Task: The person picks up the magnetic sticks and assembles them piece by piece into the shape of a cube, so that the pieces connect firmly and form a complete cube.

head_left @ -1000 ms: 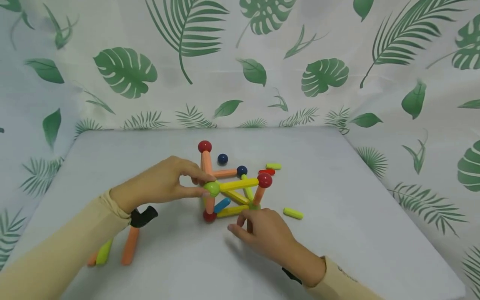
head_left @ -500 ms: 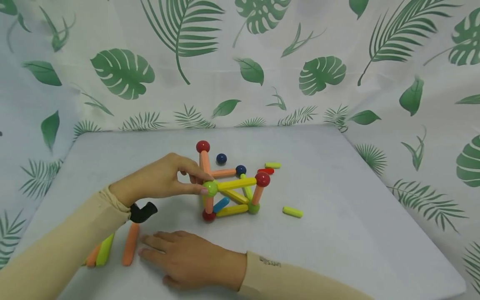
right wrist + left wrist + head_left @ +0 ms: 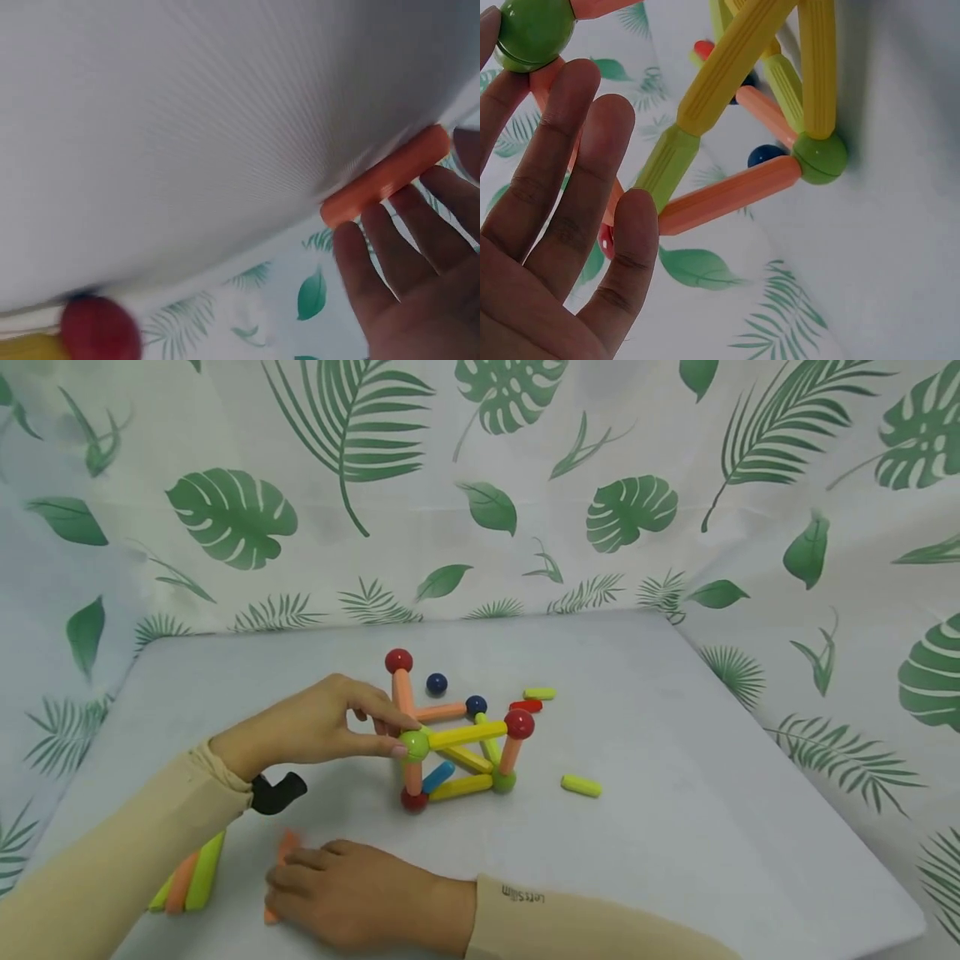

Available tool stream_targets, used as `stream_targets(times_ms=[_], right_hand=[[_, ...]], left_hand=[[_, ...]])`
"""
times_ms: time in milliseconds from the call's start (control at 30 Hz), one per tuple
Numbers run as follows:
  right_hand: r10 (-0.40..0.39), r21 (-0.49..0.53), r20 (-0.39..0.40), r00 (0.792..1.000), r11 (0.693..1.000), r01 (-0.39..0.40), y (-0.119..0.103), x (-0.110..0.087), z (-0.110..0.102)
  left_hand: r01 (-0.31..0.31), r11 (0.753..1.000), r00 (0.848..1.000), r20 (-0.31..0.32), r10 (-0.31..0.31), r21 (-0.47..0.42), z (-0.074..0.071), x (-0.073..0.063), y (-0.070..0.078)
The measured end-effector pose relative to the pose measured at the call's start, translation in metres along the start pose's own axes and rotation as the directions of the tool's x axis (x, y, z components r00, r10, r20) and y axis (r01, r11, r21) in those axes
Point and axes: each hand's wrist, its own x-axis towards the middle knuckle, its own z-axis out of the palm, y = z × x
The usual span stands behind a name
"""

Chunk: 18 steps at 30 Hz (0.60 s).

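In the head view, my left hand pinches a green ball between thumb and forefinger, at a corner of a frame of magnetic sticks and balls. A yellow stick joins that ball to a red ball. The left wrist view shows my other left fingers extended beside the frame, near a yellow-and-green diagonal. My right hand holds a loose orange magnetic stick low over the table front, fingertips along its side and thumb near one end. My fingers hide part of the stick in the head view.
Several green and orange sticks lie beside my left sleeve. Behind the frame sits a loose dark blue ball. To its right lie a short red stick and short green sticks, one nearer me. A patterned curtain backs the table.
My right hand has left the frame's lower right corner for the orange stick at the front left and taken hold of it, shifting it slightly right. My left hand stays on the green ball.
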Motion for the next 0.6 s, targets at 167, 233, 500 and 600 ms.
stream_targets(times_ms=[167,233,500,600], right_hand=[[-0.031,-0.048,0.022,0.999,0.998,0.032,-0.004,-0.033,-0.009],[-0.020,-0.034,0.057,0.998,0.999,0.022,-0.003,-0.046,-0.012],[0.258,0.252,-0.043,0.965,0.938,-0.239,0.017,-0.105,-0.011],[0.545,0.618,-0.140,0.827,0.700,-0.356,0.028,-0.127,-0.008]], left_hand=[[-0.006,0.999,1.000,-0.023,0.005,-0.040,0.001,-0.001,0.000],[0.001,0.999,1.000,-0.030,-0.003,-0.044,0.002,-0.001,0.000],[0.000,0.999,0.999,-0.049,-0.003,-0.042,0.004,-0.003,0.001],[-0.002,0.999,0.999,-0.054,0.000,-0.039,0.003,-0.005,-0.001]])
